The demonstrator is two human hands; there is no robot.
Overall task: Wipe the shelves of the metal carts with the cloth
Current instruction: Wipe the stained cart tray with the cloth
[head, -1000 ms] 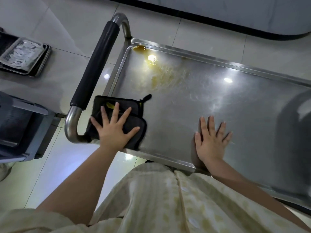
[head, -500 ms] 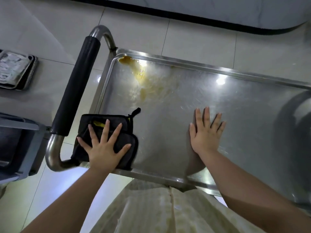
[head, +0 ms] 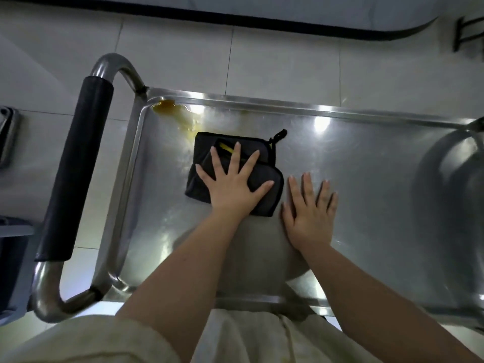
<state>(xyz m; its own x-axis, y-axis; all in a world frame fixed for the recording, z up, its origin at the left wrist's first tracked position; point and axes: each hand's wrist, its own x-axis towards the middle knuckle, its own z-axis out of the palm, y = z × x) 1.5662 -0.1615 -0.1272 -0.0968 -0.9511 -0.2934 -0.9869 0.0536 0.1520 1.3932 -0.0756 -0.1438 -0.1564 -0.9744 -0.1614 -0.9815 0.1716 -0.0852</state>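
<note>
The top shelf of a steel cart [head: 366,163] fills the view. A folded black cloth [head: 204,148] with a small loop lies on it, left of centre. My left hand [head: 233,184] presses flat on the cloth, fingers spread and straight. Just right of the cloth, my right hand [head: 309,210] rests flat on the bare metal with straight fingers. A yellow-brown spill [head: 170,108] sits in the far left corner of the shelf, and its smear reaches down to the cloth's far edge.
The cart's handle with a black grip [head: 76,169] runs along the left side. Pale tiled floor [head: 275,56] lies beyond the cart. A dark container [head: 10,260] stands at the left edge. A dark baseboard [head: 262,22] crosses the top.
My left hand has slid the cloth from the near left corner of the shelf up and right, to the smear below the spill. My right hand stays flat on the metal.
</note>
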